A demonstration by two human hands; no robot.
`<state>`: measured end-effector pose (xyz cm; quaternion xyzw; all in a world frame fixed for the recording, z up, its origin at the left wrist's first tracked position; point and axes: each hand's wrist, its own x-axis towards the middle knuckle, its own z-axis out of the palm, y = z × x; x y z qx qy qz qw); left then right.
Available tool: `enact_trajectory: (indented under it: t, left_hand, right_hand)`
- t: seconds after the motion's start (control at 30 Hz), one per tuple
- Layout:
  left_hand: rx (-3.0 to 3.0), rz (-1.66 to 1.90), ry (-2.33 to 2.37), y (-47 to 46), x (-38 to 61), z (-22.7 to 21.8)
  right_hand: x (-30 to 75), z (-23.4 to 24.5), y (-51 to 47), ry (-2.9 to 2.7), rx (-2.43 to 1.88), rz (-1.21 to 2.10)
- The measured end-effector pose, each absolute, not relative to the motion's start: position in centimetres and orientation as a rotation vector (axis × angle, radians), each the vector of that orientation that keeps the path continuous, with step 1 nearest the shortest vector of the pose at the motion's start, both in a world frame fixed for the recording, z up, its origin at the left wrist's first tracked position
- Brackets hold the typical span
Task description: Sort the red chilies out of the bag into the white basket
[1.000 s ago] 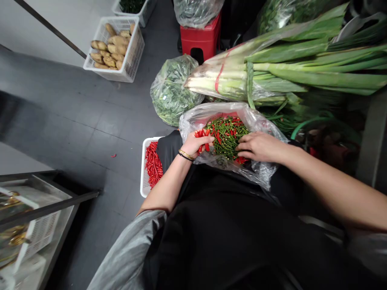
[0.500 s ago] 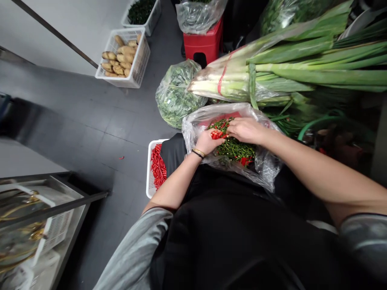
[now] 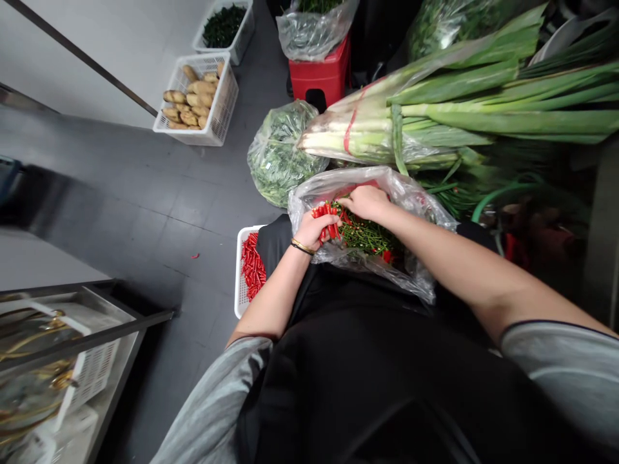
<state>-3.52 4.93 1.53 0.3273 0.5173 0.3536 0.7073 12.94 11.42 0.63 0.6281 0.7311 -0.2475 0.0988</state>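
Observation:
My left hand is closed around a bunch of red chilies, their red ends showing past the thumb. Close beside it, my right hand has its fingertips pinched together at the green stems by the bunch. Both hands are over a clear plastic bag that lies open in front of my lap. Inside the bag is a heap of green chili stems with some red chilies among them. To the left, a white basket holds many loose red chilies, partly hidden by my dark-clothed leg.
Beyond the bag lie a wrapped bundle of leeks and a bag of leafy greens. A red stool stands behind. A basket of brown root vegetables sits on the floor. At lower left is a metal rack.
My hands have shifted slightly left. The left one has drawn away from the heap, so more of its red chilies show; the right has moved left across the stems.

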Motion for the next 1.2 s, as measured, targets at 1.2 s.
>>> enact_trajectory:
  t: [1.2]
  left_hand:
    - [0.901,1.156,1.722,3.7,-18.6,4.2]
  right_hand:
    - [24.6,7.4,6.8,2.416,2.087,-0.316]
